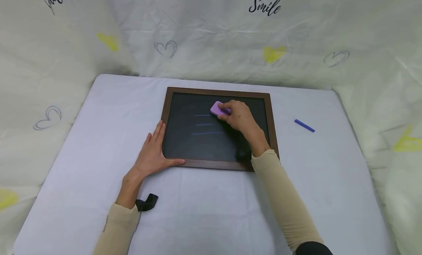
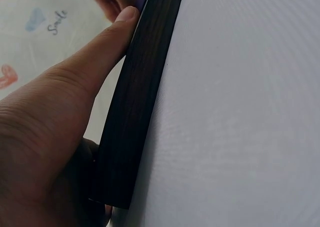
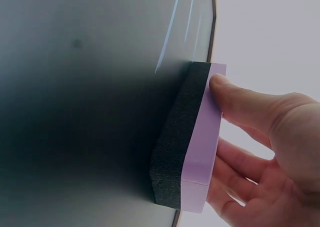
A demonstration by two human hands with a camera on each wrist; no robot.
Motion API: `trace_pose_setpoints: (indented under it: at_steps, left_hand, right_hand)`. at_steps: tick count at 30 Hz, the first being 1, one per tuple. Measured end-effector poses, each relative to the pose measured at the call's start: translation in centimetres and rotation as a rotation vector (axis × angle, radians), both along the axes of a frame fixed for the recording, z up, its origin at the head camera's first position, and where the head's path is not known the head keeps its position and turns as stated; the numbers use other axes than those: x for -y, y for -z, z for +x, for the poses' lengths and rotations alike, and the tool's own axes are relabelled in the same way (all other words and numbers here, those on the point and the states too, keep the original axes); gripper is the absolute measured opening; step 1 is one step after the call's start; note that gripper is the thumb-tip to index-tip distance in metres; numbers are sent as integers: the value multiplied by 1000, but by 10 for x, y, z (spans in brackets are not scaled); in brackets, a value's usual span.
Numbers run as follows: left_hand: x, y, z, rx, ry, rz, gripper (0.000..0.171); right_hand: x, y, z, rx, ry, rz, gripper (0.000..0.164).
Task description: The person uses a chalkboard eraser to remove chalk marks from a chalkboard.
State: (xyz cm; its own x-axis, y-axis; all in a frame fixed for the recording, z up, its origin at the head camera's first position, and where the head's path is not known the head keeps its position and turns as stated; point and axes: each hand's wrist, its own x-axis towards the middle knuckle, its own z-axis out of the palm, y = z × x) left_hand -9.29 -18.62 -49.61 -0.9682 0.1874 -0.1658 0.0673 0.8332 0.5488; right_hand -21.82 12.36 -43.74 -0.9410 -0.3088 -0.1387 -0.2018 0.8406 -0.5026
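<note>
A chalkboard (image 1: 214, 148) in a brown wooden frame lies flat, with several thin blue lines (image 1: 207, 133) across its middle. My right hand (image 1: 240, 115) pinches a purple chalkboard eraser (image 1: 215, 107) between thumb and fingers, at the upper right ends of the lines. In the right wrist view the eraser's black felt side (image 3: 177, 137) faces the dark board surface. My left hand (image 1: 151, 156) rests at the board's lower left corner, fingers straight along the left side and thumb on the bottom edge of the frame (image 2: 135, 97).
A blue chalk stick (image 1: 304, 125) lies on the white tabletop (image 1: 204, 211), right of the board. A pale sheet (image 1: 214, 28) printed with hearts and words hangs behind and beside the table. A black device (image 1: 147, 202) sits at the left wrist.
</note>
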Motion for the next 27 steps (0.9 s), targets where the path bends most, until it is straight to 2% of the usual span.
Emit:
trace_pose_setpoints:
  at_steps: [10,17,27]
  left_hand:
    - [1,0,0,-6,3,-5,146]
    - [2,1,-1,-12,5,-6,147]
    - [2,1,-1,-14,8,3,145]
  right_hand:
    - [17,-1,-2,-11,-30,11,50]
    - [33,-1,-2,18,-32,-5,51]
    - [63,0,-2,19,-88,-21,52]
